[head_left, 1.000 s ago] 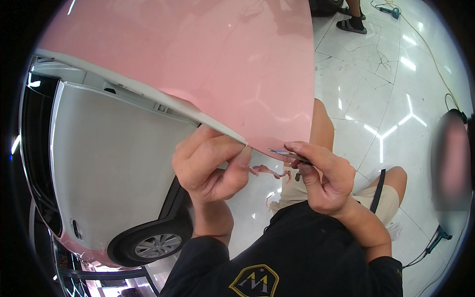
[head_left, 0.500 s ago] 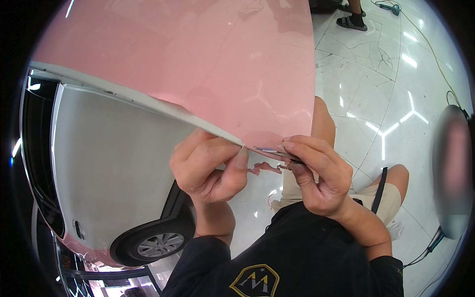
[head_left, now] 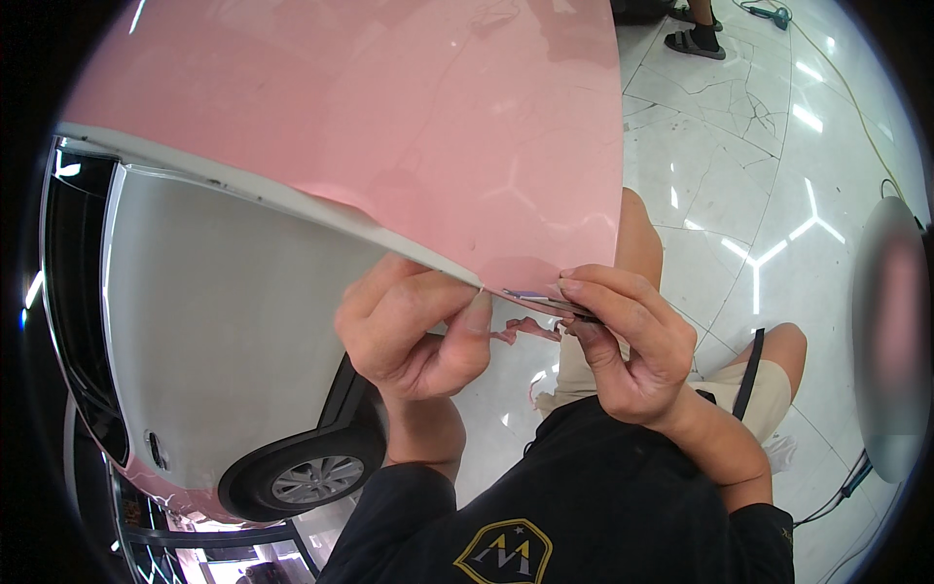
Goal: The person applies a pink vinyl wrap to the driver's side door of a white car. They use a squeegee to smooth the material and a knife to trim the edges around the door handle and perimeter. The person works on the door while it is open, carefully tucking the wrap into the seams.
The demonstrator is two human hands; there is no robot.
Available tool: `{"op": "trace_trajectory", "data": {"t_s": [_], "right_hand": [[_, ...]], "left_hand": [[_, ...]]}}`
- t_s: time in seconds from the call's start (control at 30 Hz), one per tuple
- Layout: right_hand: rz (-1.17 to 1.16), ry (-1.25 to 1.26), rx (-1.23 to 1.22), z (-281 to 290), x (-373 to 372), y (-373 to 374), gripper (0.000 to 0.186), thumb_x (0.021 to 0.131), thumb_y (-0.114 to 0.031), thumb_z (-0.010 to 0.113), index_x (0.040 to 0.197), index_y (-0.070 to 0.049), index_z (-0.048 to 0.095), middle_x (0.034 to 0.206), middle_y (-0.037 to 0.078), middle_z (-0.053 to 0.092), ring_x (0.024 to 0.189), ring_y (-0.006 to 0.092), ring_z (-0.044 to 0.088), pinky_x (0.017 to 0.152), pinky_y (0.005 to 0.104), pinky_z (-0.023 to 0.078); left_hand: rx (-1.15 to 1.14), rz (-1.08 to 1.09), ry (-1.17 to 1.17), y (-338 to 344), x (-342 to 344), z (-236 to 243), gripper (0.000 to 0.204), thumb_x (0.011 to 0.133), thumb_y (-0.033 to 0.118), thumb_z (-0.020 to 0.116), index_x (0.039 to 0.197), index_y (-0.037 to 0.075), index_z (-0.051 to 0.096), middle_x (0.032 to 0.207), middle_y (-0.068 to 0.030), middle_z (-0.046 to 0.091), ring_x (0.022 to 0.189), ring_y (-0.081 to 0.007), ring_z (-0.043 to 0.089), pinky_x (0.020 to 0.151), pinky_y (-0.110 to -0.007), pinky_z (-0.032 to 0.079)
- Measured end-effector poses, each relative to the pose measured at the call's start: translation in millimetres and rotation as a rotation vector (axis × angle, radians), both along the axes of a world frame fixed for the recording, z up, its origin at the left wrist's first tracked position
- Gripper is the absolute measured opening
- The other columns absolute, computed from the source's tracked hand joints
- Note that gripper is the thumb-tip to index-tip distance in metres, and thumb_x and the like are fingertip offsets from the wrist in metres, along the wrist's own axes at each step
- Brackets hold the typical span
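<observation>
A car door covered in glossy pink film stands open across the upper part of the view, its pale edge running down to my hands. My left hand is closed at the door's lower corner, thumb and forefinger pinching the edge of the pink film. In my right hand is a slim pointed metal tool, gripped between thumb and fingers, its tip towards my left hand along the film edge. Its exact kind is hard to make out. A ragged strip of pink film dangles below the corner.
To the left is the car's pale grey side with a wheel. My knees flank the door corner. Another person's sandalled foot is at the top right, near a teal tool with a cable on the tiled floor.
Almost nothing differs. Both hands keep their grips, and the whole view has shifted by a few pixels.
</observation>
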State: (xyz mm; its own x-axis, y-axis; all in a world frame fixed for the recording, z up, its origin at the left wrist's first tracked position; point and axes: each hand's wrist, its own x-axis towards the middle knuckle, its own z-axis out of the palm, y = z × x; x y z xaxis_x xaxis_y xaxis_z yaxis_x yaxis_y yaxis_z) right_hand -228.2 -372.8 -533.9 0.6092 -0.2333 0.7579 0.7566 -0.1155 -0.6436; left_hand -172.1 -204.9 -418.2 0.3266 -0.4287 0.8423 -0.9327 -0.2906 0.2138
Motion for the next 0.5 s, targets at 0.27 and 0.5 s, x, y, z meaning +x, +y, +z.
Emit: {"op": "trace_trajectory", "data": {"t_s": [0.27,0.5], "right_hand": [[-0.029,-0.005,0.037,1.1,2.0,2.9,0.032,0.086,0.008,0.072,0.117,0.003,0.073,0.110,0.020,0.071,0.091,0.0287,0.074,0.075,0.0322,0.060],[-0.027,0.041,0.023,5.0,0.3,1.4,0.031,0.086,0.007,0.072,0.117,0.003,0.074,0.107,0.019,0.069,0.081,0.0242,0.071,0.069,0.0300,0.058]], "left_hand": [[-0.005,0.003,0.005,-2.2,-0.3,0.9,0.009,0.072,0.002,0.074,0.080,0.002,0.069,0.075,-0.0109,0.069,0.057,-0.0168,0.060,0.054,-0.024,0.044],[-0.008,0.042,-0.015,-0.1,-1.5,-1.6,0.010,0.070,0.003,0.075,0.078,0.003,0.069,0.072,-0.0099,0.068,0.056,-0.0173,0.059,0.053,-0.025,0.043]]}}
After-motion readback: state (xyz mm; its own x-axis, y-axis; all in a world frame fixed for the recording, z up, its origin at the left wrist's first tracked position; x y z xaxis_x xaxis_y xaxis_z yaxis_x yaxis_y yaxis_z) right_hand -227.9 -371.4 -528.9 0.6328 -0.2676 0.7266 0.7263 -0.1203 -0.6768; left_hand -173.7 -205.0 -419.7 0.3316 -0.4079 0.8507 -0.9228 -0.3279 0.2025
